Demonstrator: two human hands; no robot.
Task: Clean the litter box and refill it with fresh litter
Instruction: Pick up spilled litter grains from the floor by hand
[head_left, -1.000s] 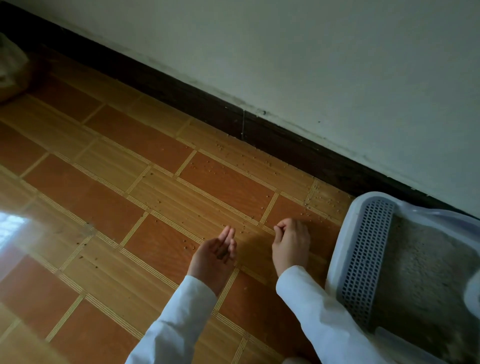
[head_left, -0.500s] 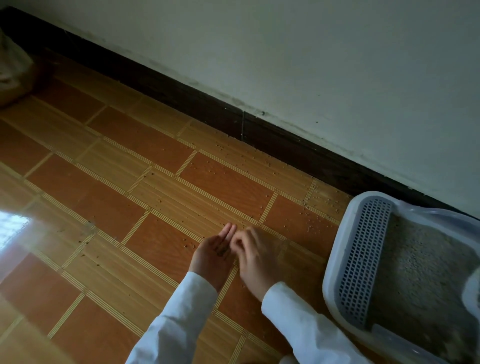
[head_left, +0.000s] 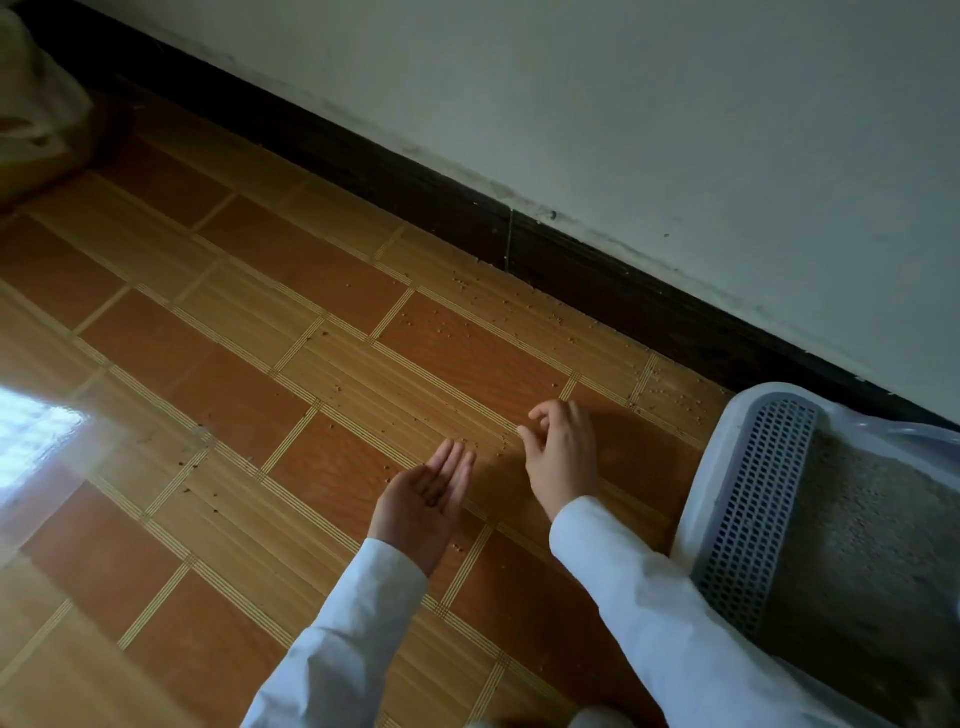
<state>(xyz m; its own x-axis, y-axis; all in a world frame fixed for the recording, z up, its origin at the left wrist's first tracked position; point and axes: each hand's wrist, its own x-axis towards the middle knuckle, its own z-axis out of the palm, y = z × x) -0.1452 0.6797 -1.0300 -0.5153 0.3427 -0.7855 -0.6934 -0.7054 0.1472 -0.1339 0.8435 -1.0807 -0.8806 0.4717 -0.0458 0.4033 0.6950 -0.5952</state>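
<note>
A pale grey litter box (head_left: 727, 447) with a perforated grid step stands on the floor at the right edge, with greyish litter (head_left: 857, 530) inside it. Loose litter grains (head_left: 483, 312) lie scattered over the orange tile floor toward the wall. My left hand (head_left: 423, 501) is palm up and cupped, with a few dark grains resting in it. Just to its right, my right hand (head_left: 558, 449) is low over the floor, thumb and forefinger pinched together near some grains; what they pinch is too small to tell. Both arms wear white sleeves.
A dark skirting board (head_left: 415, 171) runs along the white wall behind the floor. A light plastic bag (head_left: 36, 109) sits in the far left corner. A bright glare patch (head_left: 36, 431) lies on the tiles at left.
My right hand came over to my left palm half a second ago, then moved back out to the right onto the floor. My left hand stayed cupped in place.
</note>
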